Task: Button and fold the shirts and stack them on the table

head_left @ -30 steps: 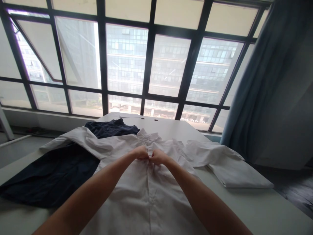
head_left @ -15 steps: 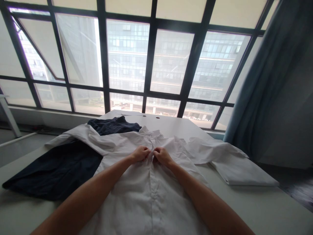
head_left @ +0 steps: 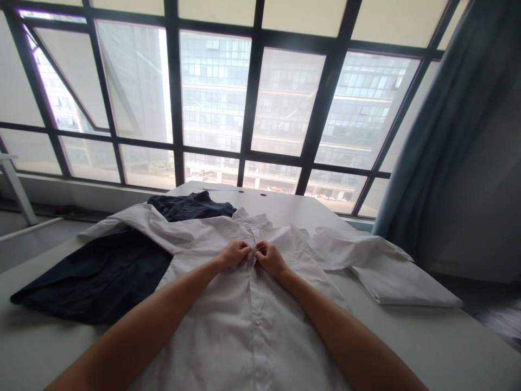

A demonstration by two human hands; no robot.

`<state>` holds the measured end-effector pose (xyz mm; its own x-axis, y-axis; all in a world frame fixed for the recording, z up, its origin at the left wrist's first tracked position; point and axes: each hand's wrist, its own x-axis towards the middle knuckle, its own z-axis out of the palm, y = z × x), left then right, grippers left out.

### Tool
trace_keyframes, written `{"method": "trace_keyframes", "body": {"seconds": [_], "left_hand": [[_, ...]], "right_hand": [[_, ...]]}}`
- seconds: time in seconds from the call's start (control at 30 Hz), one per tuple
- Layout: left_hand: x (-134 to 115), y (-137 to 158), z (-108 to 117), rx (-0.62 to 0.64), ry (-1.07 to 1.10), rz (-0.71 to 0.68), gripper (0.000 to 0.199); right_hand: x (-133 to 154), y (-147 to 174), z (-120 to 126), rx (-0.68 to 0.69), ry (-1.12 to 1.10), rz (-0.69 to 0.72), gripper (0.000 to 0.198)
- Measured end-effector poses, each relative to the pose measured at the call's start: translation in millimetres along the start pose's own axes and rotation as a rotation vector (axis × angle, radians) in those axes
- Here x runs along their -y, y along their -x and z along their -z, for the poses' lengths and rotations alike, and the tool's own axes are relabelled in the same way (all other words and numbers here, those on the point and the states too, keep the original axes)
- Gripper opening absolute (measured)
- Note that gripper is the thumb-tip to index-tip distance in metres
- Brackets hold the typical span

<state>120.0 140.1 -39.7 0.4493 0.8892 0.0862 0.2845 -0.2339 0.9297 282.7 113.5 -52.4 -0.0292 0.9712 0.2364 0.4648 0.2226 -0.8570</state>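
Observation:
A white button-up shirt (head_left: 220, 326) lies front up, with its collar (head_left: 250, 217) away from me and both sleeves spread to the sides. Just below the collar, my left hand (head_left: 235, 254) pinches the front edge of the shirt. My right hand (head_left: 271, 258) grips the same front strip from the other side, fingertips almost touching those of the left. Whatever small part sits between the fingertips is hidden. Lower on the strip, a white button (head_left: 257, 320) shows.
Dark navy clothing (head_left: 97, 277) lies under the left sleeve, with more dark cloth (head_left: 191, 206) behind it. A folded white cloth (head_left: 407, 285) rests partly under the right sleeve. The white table (head_left: 459, 347) reaches toward large windows; a blue-grey curtain (head_left: 431, 141) hangs at right.
Both hands stay at nearly the same place on the shirt front, with slight finger movement. The strip below them lies a little differently, and the lower button shows more clearly.

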Motion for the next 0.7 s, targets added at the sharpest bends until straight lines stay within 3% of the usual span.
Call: {"method": "trace_keyframes", "body": {"seconds": [0.37,0.7], "left_hand": [[9.6,-7.2,-0.3,-0.008,0.046,-0.005,0.034],[10.1,-9.9,-2.4,-0.028,0.012,0.007,0.033]], "right_hand": [[-8.1,-3.0,-0.7,-0.030,0.098,0.161,0.012],[-4.7,-4.1,-4.0,0.051,-0.234,-0.036,0.018]]}}
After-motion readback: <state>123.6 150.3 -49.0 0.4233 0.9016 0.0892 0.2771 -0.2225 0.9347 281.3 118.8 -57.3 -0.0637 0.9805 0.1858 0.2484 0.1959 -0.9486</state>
